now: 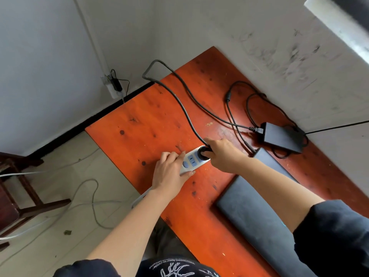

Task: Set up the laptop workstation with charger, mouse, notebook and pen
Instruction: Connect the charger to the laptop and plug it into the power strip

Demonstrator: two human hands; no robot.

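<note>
A white power strip (192, 161) lies on the orange-red wooden table (151, 124). My left hand (169, 172) grips the strip's near end and holds it down. My right hand (221, 154) is closed on the black charger plug (204, 151), which sits on the strip's far socket. The plug's thick black cable (179, 100) loops across the table to the black charger brick (281, 137) by the wall. A closed dark laptop (257, 212) lies to the right, partly under my right forearm. No mouse, notebook or pen is in view.
The white wall (259, 47) borders the table's far right side. A thin charger cord (239, 84) coils beside the brick. A dark wooden chair (18, 196) stands on the tiled floor at left, with white cables (93, 198) trailing. A wall outlet (113, 84) is in the corner.
</note>
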